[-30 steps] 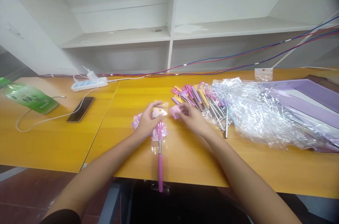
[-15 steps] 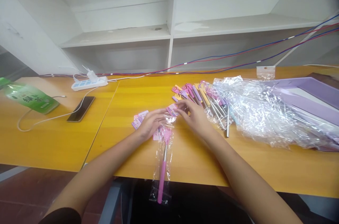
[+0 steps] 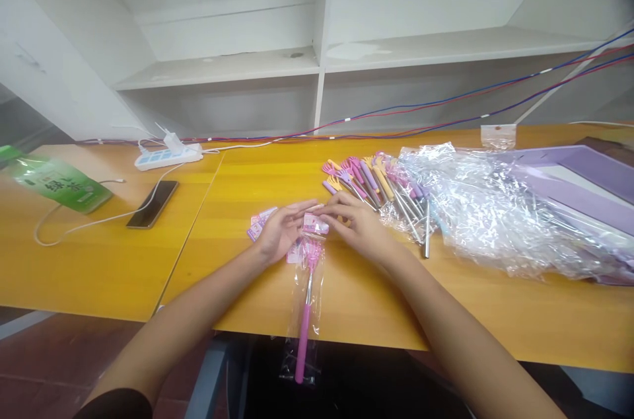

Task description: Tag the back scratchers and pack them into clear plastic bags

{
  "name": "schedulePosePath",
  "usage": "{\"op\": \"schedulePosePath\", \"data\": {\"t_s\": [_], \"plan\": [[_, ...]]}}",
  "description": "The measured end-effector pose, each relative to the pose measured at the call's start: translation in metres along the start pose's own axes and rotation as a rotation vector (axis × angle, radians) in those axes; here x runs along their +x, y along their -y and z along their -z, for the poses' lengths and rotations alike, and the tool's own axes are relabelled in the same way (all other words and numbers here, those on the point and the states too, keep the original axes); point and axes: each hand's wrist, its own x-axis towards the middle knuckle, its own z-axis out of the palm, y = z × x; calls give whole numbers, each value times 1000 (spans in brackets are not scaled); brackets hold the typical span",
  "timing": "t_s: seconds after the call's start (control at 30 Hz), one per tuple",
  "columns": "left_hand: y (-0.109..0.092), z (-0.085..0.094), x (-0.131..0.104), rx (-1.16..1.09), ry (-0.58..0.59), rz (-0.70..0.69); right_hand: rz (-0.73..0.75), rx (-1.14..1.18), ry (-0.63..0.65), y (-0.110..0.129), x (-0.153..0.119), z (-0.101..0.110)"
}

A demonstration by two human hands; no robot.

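A pink back scratcher [image 3: 303,333] with a metal shaft lies in a clear plastic bag [image 3: 319,287], its handle end reaching past the table's front edge. At the bag's top, a small pink-and-white card [image 3: 316,224] sits between my hands. My right hand [image 3: 351,224] is closed, thumb and fingers pinching the card's right side. My left hand [image 3: 282,230] is at the bag's mouth, fingers long and thumb against the card's left edge; it seems to hold the bag, though its grip is partly hidden. More printed cards [image 3: 260,224] lie beside and beneath my left hand.
Several loose back scratchers [image 3: 369,181] lie in a pile beyond my right hand. Right of them are a heap of clear bags [image 3: 495,214] and a purple tray [image 3: 559,156]. On the left are a phone [image 3: 152,205], a power strip [image 3: 168,156] and a green bottle [image 3: 59,182].
The card has come down and turned flatter, toward the bag's top. My right hand has lowered slightly with it, and my left hand has turned, its fingers rising behind the card.
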Motion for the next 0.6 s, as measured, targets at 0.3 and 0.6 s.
{"op": "schedulePosePath", "data": {"t_s": [0.3,0.6], "plan": [[2,1,1,120,-11,-184,-192,264,-54,1,0,-1],[10,10,4,408,-36,-229,-227,477,-23,-5,2,-22]]}}
